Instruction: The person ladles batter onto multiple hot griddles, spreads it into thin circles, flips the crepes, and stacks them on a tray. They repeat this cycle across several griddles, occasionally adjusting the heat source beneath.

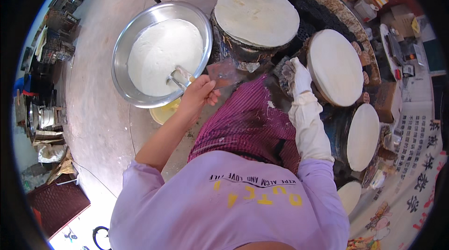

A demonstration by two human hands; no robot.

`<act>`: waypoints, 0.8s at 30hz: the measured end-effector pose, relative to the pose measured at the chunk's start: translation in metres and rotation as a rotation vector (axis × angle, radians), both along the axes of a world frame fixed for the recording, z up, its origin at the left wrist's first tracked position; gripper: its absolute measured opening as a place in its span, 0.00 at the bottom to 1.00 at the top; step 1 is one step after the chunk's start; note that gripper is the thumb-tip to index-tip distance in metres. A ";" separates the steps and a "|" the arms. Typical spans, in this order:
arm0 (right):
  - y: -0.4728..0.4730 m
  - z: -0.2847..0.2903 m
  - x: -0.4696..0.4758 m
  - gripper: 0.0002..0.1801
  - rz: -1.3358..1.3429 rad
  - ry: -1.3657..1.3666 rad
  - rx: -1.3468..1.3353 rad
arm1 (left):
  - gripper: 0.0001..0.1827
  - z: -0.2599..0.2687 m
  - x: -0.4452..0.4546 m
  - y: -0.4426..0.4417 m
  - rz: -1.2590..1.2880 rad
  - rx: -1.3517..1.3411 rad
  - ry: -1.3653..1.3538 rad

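Note:
My left hand (200, 90) is bare and grips a thin flat scraper plate (223, 73) near the rim of a large steel basin (121, 78). Pale batter (165, 53) fills much of the basin, and a metal scoop (180, 77) rests in it just beside that hand. My right hand (295, 76), in a white glove with a dirty palm, is curled around a dark, soiled wad or pad (281, 71); its exact kind cannot be told. That hand is beside a round griddle covered by a pale flatbread sheet (335, 67). Another sheet (256, 14) covers the griddle ahead.
Further round griddles with pale sheets (363, 137) (349, 195) curve along my right. Dark perforated coal briquettes (305, 10) stand behind them, inside a curved low wall (336, 3). A yellow bowl (162, 115) sits below the basin. A cardboard box (387, 102) is at right.

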State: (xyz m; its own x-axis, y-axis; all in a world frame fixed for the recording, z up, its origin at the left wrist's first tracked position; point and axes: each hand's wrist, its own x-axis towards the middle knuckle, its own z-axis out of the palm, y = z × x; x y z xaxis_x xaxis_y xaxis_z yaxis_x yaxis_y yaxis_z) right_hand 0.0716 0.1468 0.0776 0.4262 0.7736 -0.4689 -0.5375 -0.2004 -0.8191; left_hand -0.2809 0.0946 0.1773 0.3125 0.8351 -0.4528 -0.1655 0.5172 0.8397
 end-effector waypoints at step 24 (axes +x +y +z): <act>0.198 0.103 0.096 0.08 0.346 0.682 0.251 | 0.06 -0.076 0.058 0.133 0.200 -0.084 0.055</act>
State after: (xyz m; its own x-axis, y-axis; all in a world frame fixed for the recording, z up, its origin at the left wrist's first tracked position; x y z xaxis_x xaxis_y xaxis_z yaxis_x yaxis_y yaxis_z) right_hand 0.1674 0.3447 0.1810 -0.1746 0.9263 -0.3338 -0.8765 -0.3007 -0.3759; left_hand -0.2230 0.2276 0.1017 0.1176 0.8364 -0.5354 -0.2271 0.5475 0.8054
